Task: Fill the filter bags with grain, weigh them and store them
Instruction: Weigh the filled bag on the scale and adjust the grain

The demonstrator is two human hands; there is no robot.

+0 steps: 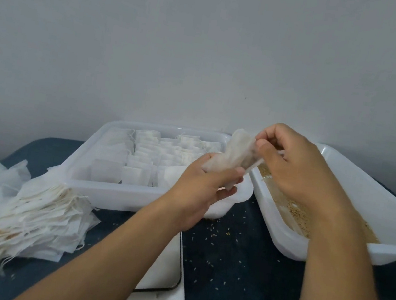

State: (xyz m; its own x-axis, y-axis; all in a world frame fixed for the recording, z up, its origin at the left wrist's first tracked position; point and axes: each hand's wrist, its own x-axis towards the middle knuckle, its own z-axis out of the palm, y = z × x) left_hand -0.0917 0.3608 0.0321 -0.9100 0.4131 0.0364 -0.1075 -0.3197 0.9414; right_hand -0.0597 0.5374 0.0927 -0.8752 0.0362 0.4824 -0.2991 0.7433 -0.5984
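Note:
A white filter bag (236, 153) is held up in the air between both hands, above the gap between two trays. My left hand (202, 191) grips its lower end from below. My right hand (292, 166) pinches its upper edge with thumb and fingers. A white tray (355, 188) at the right holds a thin layer of brown grain (295, 210). A white storage tray (84, 179) in the middle holds rows of filled bags (147, 155). A white scale (165, 276) lies under my left forearm, partly hidden.
A loose pile of empty filter bags (19, 220) with strings lies at the left on the dark blue tabletop (238, 271). Scattered grains dot the table between scale and grain tray. A plain grey wall stands behind the trays.

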